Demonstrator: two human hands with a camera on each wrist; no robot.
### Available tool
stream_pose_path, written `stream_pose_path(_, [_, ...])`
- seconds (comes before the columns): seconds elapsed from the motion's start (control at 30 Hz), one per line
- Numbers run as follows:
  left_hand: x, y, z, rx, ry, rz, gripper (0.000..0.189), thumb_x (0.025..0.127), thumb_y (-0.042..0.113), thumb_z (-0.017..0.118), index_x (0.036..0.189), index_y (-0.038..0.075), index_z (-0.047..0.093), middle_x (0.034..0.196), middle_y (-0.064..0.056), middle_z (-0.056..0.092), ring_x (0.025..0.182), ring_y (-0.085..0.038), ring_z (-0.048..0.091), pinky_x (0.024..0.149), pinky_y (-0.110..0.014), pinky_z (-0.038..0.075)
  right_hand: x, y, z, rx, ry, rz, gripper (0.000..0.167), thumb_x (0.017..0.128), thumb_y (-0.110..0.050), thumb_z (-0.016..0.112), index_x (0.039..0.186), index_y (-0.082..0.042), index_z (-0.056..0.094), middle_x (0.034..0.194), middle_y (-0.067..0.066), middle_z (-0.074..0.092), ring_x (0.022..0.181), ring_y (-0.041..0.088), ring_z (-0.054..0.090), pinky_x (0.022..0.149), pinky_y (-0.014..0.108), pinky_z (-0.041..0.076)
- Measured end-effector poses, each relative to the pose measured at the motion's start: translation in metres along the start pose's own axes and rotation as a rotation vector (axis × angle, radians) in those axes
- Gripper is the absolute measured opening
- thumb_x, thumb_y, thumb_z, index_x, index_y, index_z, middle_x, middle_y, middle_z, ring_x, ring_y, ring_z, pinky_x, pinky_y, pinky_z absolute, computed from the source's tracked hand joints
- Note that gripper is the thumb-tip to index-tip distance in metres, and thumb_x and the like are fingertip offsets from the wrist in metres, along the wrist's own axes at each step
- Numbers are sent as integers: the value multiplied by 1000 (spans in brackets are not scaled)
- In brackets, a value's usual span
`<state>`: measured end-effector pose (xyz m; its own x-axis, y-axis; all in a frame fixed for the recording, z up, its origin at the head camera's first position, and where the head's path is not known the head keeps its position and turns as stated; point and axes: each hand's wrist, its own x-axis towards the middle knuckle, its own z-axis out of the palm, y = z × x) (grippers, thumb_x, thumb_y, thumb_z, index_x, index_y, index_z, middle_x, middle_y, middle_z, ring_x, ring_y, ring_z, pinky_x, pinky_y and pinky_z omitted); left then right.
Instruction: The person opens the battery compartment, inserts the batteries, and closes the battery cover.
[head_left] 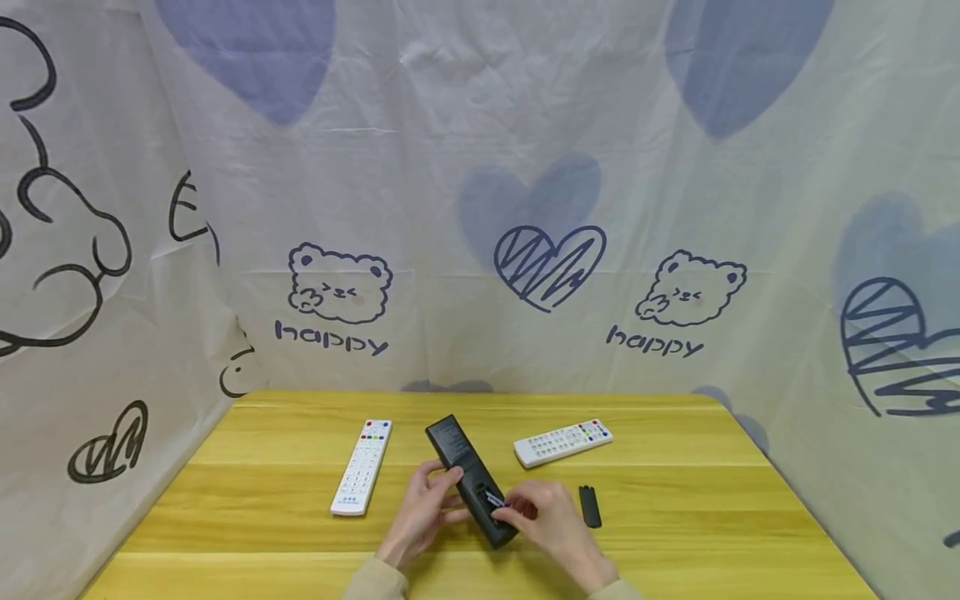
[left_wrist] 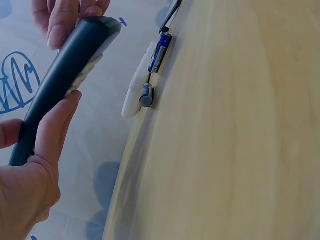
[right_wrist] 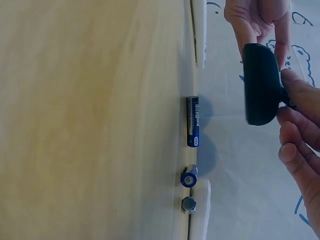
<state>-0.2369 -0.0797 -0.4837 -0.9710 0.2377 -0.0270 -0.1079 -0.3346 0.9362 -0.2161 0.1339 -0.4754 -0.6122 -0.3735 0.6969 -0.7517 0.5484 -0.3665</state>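
In the head view my left hand grips a black remote control by its sides, its back turned up and tilted over the table. The remote's battery compartment is uncovered near the lower end. There, the thumb and fingers of my right hand pinch a small battery, largely hidden by the fingertips. From the left wrist, rubbery buttons show on the remote's underside. To the right of my right hand lies a black battery cover.
One white remote lies on the left of the wooden table; another white remote lies behind my right hand. Loose batteries show in the right wrist view: a blue battery, a second battery and a grey-ended battery.
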Motion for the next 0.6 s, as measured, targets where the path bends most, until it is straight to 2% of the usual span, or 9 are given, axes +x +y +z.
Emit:
stream_pose_path(0.1, [0, 0, -1, 1, -11, 0, 53, 103, 14, 52, 141, -9, 23, 108, -8, 73, 83, -16, 75, 77, -32, 66, -1, 0, 0, 4, -11, 5, 18, 75, -15, 87, 75, -12, 69, 63, -7, 62, 60, -11, 44, 50, 2, 38])
stream_pose_path(0.17, [0, 0, -2, 9, -21, 0, 53, 104, 16, 52, 141, -8, 23, 110, -9, 73, 83, -16, 75, 78, -32, 66, 0, -1, 0, 22, -32, 40, 19, 75, -17, 87, 75, -13, 68, 63, -7, 61, 59, -11, 42, 49, 4, 38])
stream_pose_path(0.33, [-1, 0, -4, 21, -40, -9, 54, 104, 17, 52, 142, -8, 23, 112, -11, 72, 84, -16, 75, 78, -32, 65, 0, -3, -2, 108, -132, 216, 22, 78, -23, 86, 75, -14, 66, 61, -8, 58, 56, -10, 40, 47, 10, 38])
stream_pose_path(0.43, [0, 0, -4, 21, -47, -16, 55, 103, 16, 53, 142, -7, 23, 112, -10, 72, 83, -16, 76, 78, -31, 65, 1, -4, -2, 135, -178, 289, 24, 80, -25, 85, 74, -15, 65, 60, -8, 56, 55, -9, 39, 47, 12, 37])
stream_pose_path(0.6, [0, 0, -4, 19, -52, -16, 55, 103, 15, 53, 143, -7, 22, 110, -9, 72, 83, -16, 75, 79, -31, 65, 1, -5, -3, 153, -197, 315, 25, 81, -25, 84, 73, -14, 63, 59, -7, 56, 53, -8, 40, 46, 12, 37])
